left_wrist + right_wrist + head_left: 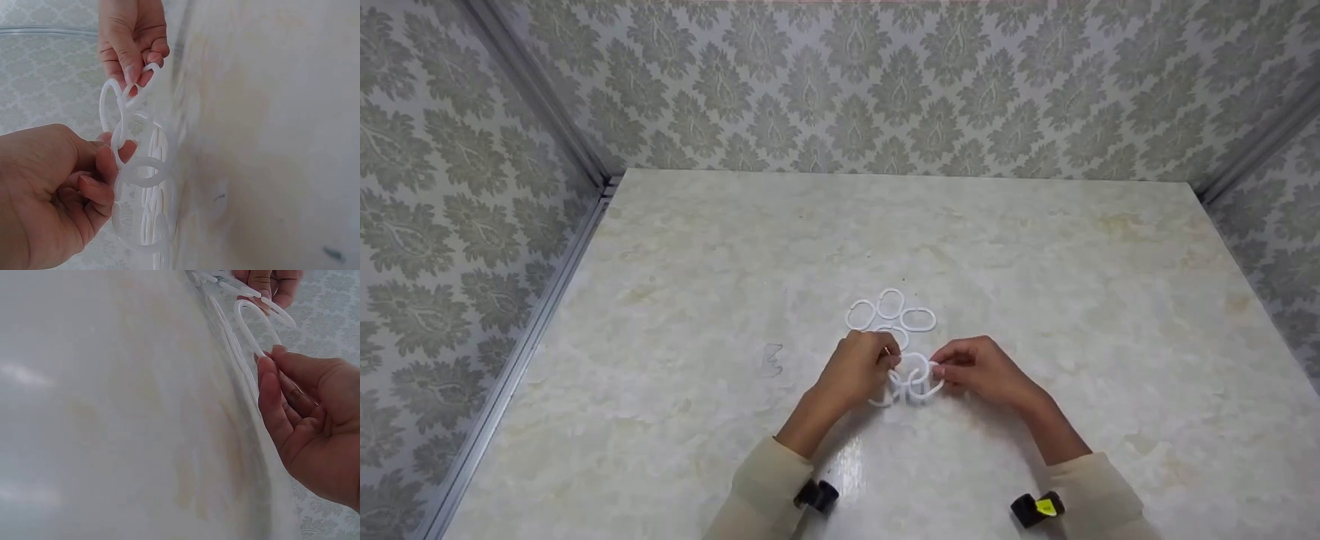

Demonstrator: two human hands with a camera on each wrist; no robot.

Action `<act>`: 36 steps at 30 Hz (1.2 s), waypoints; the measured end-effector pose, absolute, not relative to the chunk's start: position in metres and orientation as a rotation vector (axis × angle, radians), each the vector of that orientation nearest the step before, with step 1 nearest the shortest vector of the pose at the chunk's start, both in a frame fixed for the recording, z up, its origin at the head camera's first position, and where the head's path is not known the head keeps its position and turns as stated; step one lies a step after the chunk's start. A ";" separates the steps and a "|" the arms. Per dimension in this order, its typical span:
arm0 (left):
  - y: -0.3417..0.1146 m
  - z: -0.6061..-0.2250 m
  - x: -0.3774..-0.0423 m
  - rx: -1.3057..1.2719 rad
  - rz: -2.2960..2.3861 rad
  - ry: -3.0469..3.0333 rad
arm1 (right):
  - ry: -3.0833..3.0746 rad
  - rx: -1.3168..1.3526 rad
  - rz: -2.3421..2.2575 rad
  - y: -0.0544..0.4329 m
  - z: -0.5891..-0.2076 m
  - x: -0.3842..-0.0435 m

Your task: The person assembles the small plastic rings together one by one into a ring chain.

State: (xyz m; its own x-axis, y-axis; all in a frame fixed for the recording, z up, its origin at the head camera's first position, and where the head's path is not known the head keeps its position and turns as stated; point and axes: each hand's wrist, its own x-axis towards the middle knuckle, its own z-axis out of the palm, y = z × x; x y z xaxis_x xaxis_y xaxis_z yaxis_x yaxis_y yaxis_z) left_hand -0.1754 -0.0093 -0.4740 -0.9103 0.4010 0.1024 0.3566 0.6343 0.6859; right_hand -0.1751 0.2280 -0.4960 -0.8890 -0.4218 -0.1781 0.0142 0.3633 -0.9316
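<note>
My left hand (849,369) pinches a white oval plastic link (121,135) between thumb and fingertips. Several similar links hang joined below it as a short chain (147,182), its lower end near the table. Facing it, my right hand (988,370) holds another white link (241,319) by one end, thumb against fingers. This link's rounded end points toward the left hand and overlaps the chain in the head view. Whether the two are hooked together I cannot tell. Part of the chain is hidden behind my left fingers.
Just beyond my hands lie loose white oval links (918,330), one partly covered by the left hand. A thin, jagged-outlined clear piece (773,361) lies left on the marbled table (1035,255). Patterned walls (855,90) enclose the back and sides. Black bands (816,496) circle both wrists.
</note>
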 end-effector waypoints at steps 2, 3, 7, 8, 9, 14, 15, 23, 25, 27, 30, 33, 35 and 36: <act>-0.009 -0.474 -0.175 0.639 1.153 2.781 | 2.227 -0.361 -1.533 0.226 -0.497 -0.175; -0.010 -0.473 -0.175 0.634 1.153 2.778 | 2.226 -0.379 -1.529 0.225 -0.497 -0.175; -0.010 -0.473 -0.175 0.616 1.147 2.776 | 2.221 -0.430 -1.502 0.223 -0.499 -0.174; -0.009 -0.474 -0.176 0.615 1.146 2.776 | 2.216 -0.447 -1.499 0.222 -0.499 -0.174; -0.009 -0.474 -0.176 0.612 1.144 2.776 | 2.211 -0.458 -1.494 0.222 -0.500 -0.174; -0.010 -0.474 -0.175 0.618 1.149 2.779 | 2.171 -0.455 -1.486 0.221 -0.501 -0.173; -0.010 -0.474 -0.175 0.620 1.150 2.780 | 2.164 -0.453 -1.487 0.221 -0.501 -0.173; -0.010 -0.474 -0.175 0.626 1.134 2.791 | 2.117 -0.485 -1.495 0.217 -0.502 -0.173; -0.010 -0.474 -0.175 0.625 1.133 2.794 | 2.098 -0.474 -1.510 0.216 -0.503 -0.173; -0.010 -0.475 -0.175 0.635 1.127 2.797 | 2.070 -0.460 -1.542 0.216 -0.504 -0.173; -0.009 -0.475 -0.175 0.662 1.112 2.800 | 2.041 -0.431 -1.593 0.216 -0.504 -0.173; -0.008 -0.476 -0.175 0.688 1.091 2.802 | 2.058 -0.398 -1.626 0.218 -0.502 -0.175; -0.008 -0.476 -0.175 0.691 1.078 2.805 | 2.076 -0.366 -1.642 0.219 -0.500 -0.176; -0.008 -0.476 -0.175 0.691 1.075 2.805 | 2.089 -0.346 -1.645 0.220 -0.499 -0.177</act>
